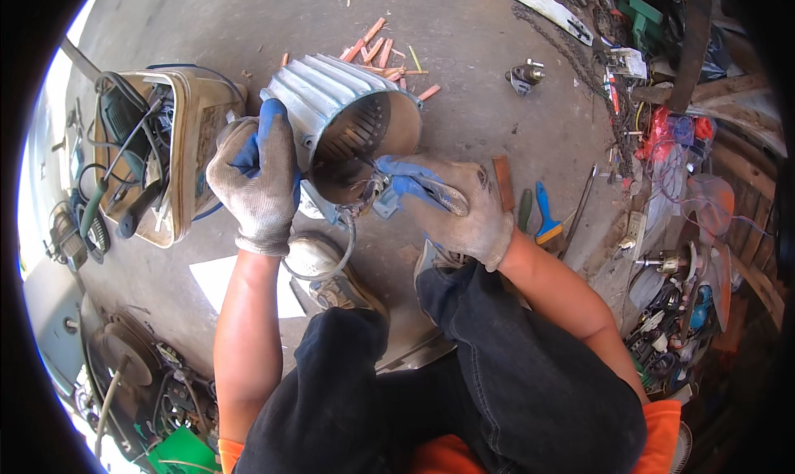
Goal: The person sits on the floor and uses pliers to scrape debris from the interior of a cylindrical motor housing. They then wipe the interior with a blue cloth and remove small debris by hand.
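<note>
A finned metal electric motor housing (323, 92) lies on its side on the floor, its open end facing me. Slots and dark windings of the stator (354, 132) show inside the bore. My left hand (258, 170), in a grey and blue work glove, grips the housing's left side, fingers curled. In my gloved right hand (456, 197) is a metal-handled hand tool (444, 191). Its working end is at the bore's lower right edge, mostly hidden by my fingers. Wire ends (369, 194) bunch there, and a grey cable (351, 250) loops down from the rim past my shoe.
Left stands a plastic tub (180, 157) of power tools and cords. Reddish strips (379, 48) lie behind the housing. To the right are a small metal part (525, 76), a blue-handled brush (545, 213) and a metal rod (581, 207). White paper (214, 281) lies by my left forearm.
</note>
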`<act>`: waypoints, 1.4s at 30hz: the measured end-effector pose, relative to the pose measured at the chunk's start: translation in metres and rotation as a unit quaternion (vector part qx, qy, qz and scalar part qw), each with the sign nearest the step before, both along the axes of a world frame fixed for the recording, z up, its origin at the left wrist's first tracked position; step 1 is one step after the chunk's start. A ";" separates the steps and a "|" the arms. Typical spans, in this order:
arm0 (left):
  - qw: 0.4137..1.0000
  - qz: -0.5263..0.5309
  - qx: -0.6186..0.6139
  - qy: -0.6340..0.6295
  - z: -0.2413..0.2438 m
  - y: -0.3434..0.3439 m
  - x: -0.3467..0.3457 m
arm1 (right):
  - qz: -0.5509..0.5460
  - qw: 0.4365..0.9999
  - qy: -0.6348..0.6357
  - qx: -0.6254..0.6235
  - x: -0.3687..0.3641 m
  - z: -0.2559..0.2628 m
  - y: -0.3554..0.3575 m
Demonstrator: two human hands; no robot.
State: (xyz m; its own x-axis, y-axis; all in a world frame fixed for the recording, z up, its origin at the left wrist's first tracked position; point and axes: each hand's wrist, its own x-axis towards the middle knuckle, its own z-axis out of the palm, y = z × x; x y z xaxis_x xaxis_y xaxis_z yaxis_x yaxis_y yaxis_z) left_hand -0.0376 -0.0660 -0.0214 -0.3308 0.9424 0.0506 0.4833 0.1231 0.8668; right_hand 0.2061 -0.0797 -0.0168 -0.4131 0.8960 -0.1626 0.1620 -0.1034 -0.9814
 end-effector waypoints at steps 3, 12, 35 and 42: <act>1.000 -0.010 0.018 0.017 0.001 0.001 0.002 | -0.013 0.998 0.027 -0.059 0.000 -0.002 -0.001; 1.000 0.009 -0.024 0.005 0.005 0.001 0.004 | -0.161 0.958 0.128 -0.201 0.006 0.003 -0.008; 0.999 0.035 -0.022 -0.026 0.001 0.001 -0.001 | 0.228 0.911 -0.241 0.245 0.005 0.013 0.016; 1.000 -0.008 -0.006 0.003 0.001 0.001 0.001 | 0.115 0.968 -0.172 0.144 0.002 0.004 0.001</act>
